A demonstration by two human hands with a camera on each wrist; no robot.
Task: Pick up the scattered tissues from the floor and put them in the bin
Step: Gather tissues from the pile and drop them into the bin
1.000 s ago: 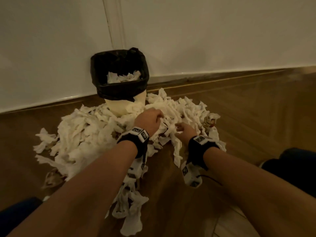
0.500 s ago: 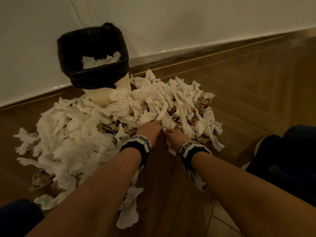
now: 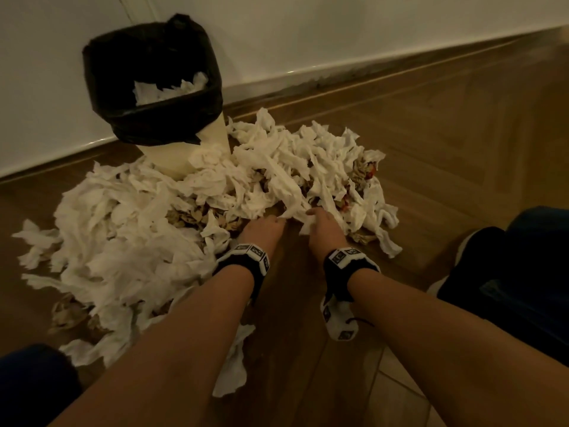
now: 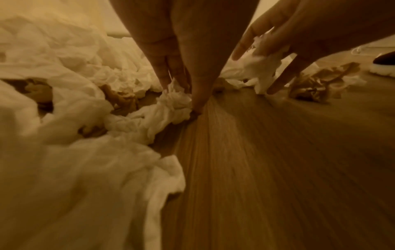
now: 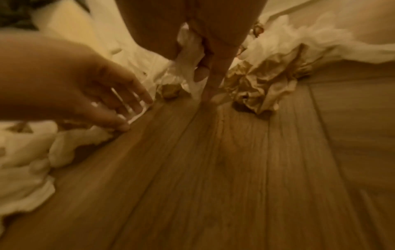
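The bin [image 3: 181, 152] stands against the white wall [image 3: 338, 32], and the tissues [image 3: 129, 229] lie in a wide heap around its base, spreading far to the left and also to the right of it. In front of the heap, between the two forearms, there is a bare strip of wooden floor [image 3: 462, 143], and more open floor lies to the right, up to the wall edge. The left hand [image 3: 261, 231] and the right hand [image 3: 326, 224] are just beside each other at the near edge of the heap, low at the floor. In the left wrist view, the left fingers [image 4: 162, 67] are pressed together and pinch a twisted white tissue [image 4: 171, 104] against the thumb. The right hand has tissue in its palm; its fingers [image 5: 215, 81] point down to the floor, somewhat apart, with a white piece [image 5: 188, 49] held between them and the thumb. The tissues are white, thin and crumpled, in long torn strips, with some brownish crumpled pieces [image 3: 191, 214] mixed under them. The bin is cream-coloured with a black bag [image 3: 147, 75] folded over its rim, and some white tissues already lie inside. Both wrists carry black bands [image 3: 246, 260] with small square black-and-white markers; no readable writing can be made out.
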